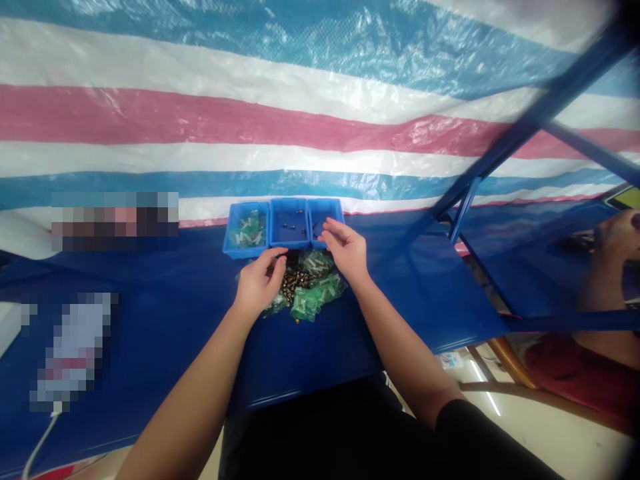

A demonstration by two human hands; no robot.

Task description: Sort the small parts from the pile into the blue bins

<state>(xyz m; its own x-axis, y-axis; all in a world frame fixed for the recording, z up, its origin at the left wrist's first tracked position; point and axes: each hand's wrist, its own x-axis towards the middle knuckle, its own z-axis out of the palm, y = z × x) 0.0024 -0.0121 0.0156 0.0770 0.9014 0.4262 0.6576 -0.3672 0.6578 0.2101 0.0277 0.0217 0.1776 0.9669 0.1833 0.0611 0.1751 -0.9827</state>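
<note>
My left hand [260,280] is at the left side of a heap of small brass-and-dark metal fittings [296,285], fingers curled toward the thumb. A dark bit shows at its fingertips, too small to name. Over the front of the right blue bin [341,208] hovers my right hand [349,252], its fingers slightly apart and nothing visible between them. A small dark piece lies in that bin near the fingertips. Green-tinted clear packets [317,297] with pale strips surround the heap. The middle blue bin [289,238] contains a few small metal pieces.
Similar packets fill the left blue bin [233,243]. All bins stand against a striped plastic sheet [250,120] on the blue table [165,333]. Blurred items and a white cable [37,443] are at left. Right, beyond a blue metal frame [480,173], is another person's hand [617,237].
</note>
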